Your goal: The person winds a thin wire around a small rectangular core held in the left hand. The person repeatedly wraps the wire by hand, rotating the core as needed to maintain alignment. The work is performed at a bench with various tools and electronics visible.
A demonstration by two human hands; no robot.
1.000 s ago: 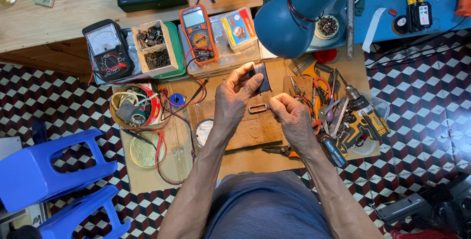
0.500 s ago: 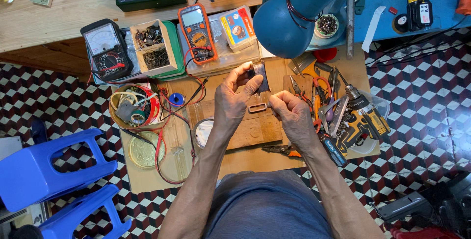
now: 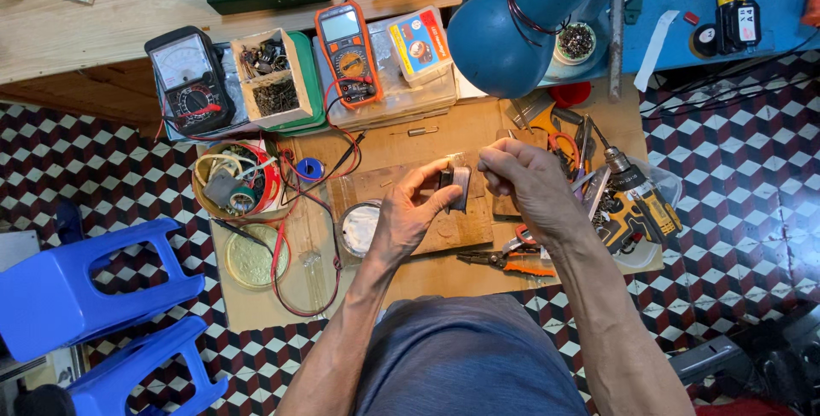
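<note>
My left hand holds a small dark rectangular part upright over a worn wooden board on the low workbench. My right hand is raised beside it, fingers pinched together near the part's upper edge; whether something tiny sits between the fingertips I cannot tell. Both forearms reach in from the bottom of the head view.
An orange multimeter, an analog meter, a box of small parts, a blue lamp, a cordless drill, pliers, a bowl of wire and red leads crowd the bench. Blue stools stand left.
My hands have lifted off the board. The left now holds the dark part upright, and the right has risen and moved to the right, pinched shut.
</note>
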